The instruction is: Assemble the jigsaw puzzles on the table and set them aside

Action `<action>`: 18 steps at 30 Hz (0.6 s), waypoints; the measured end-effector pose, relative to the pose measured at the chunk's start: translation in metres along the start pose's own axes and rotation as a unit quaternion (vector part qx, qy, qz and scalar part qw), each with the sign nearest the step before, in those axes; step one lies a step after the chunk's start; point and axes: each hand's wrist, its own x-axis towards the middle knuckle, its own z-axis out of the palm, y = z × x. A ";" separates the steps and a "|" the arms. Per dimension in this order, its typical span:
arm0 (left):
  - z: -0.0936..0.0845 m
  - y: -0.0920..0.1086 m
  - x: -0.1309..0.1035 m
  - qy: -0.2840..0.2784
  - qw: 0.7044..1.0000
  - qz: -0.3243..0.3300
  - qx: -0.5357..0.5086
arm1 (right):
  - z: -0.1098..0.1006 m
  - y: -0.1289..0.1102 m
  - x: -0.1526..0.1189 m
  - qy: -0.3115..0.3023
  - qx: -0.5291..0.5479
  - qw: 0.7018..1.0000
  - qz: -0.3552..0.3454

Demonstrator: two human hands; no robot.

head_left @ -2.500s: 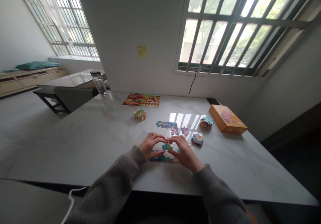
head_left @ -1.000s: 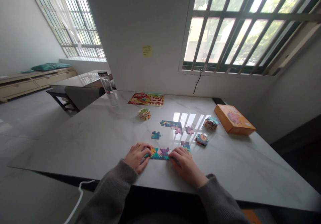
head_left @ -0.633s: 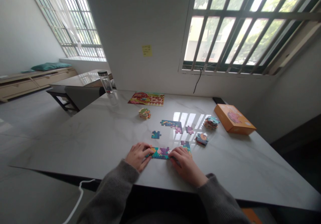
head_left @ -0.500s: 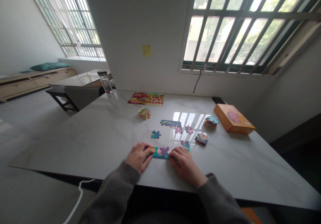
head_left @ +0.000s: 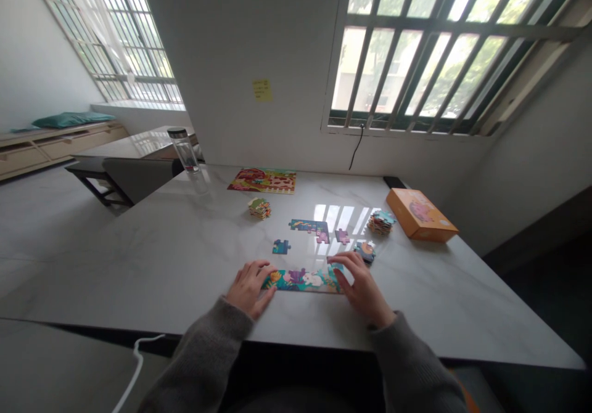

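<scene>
A joined strip of jigsaw pieces [head_left: 303,279], showing colourful plants and a white animal, lies flat near the table's front edge. My left hand [head_left: 250,288] grips its left end, fingers at the top edge and thumb at the bottom. Over the right end is my right hand [head_left: 363,288], thumb and fingers apart; it partly hides the corner there. Beyond the strip lie a loose blue puzzle piece [head_left: 280,246], a joined corner section [head_left: 309,225] and a loose purple piece [head_left: 342,236]. A small pile of pieces [head_left: 365,252] sits just behind my right hand.
Stacks of puzzle pieces stand at the left [head_left: 259,208] and right [head_left: 381,222]. An orange box [head_left: 420,214] is at the right. A farm-picture puzzle [head_left: 263,180] lies against the wall, and a glass bottle [head_left: 184,151] stands at the far left corner.
My right hand has moved right along the strip to its right end, and its fingers have spread. The white animal is now uncovered. My left hand stays at the left end.
</scene>
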 end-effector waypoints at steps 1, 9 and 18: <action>0.000 0.000 0.000 -0.001 1.000 0.001 0.002 | -0.008 0.012 0.000 0.020 -0.029 0.999 0.009; 0.004 -0.003 -0.001 0.019 1.000 0.009 0.011 | -0.059 0.091 -0.003 0.034 -0.183 0.981 0.052; 0.002 -0.003 -0.001 0.012 1.000 0.008 0.004 | -0.062 0.115 -0.004 -0.027 -0.187 0.981 0.052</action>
